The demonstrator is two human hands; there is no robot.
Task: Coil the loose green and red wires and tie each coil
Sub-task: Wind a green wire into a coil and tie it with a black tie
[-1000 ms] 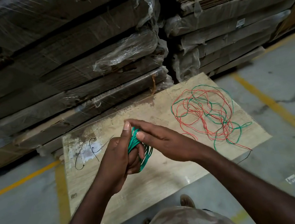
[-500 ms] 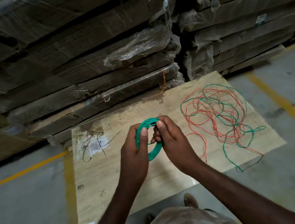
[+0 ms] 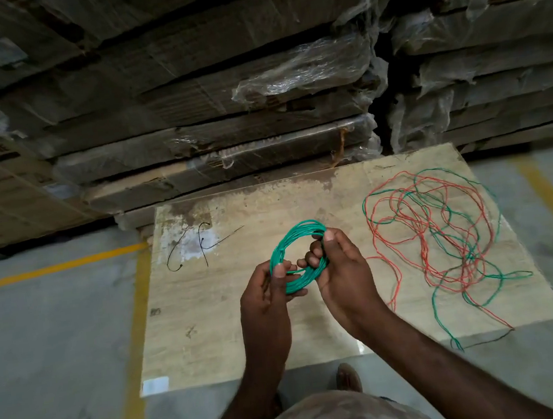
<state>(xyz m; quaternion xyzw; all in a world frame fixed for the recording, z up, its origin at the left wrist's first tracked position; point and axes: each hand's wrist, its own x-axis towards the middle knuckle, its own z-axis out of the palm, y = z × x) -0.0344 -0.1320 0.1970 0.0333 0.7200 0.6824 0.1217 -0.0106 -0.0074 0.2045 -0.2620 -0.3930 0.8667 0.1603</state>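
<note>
Forming a tidy round hoop of many turns, the green wire coil is held up over the middle of the pale wooden board between both hands. The left hand pinches its lower left arc with the thumb on top; the right hand grips the right side, thumb pressed over the strands and fingers curled through the ring. A short green end crosses inside the loop between the two thumbs.

To the right on the board lies a loose tangle of red and green wires, one green strand trailing past the near edge. At the board's far left lie two thin black ties on a whitish patch. A small white label sits at the near left corner; its print is too small to read.

Behind the board stand stacks of flat cardboard wrapped in clear film, their dark printing illegible. Yellow floor lines run across the grey concrete.
</note>
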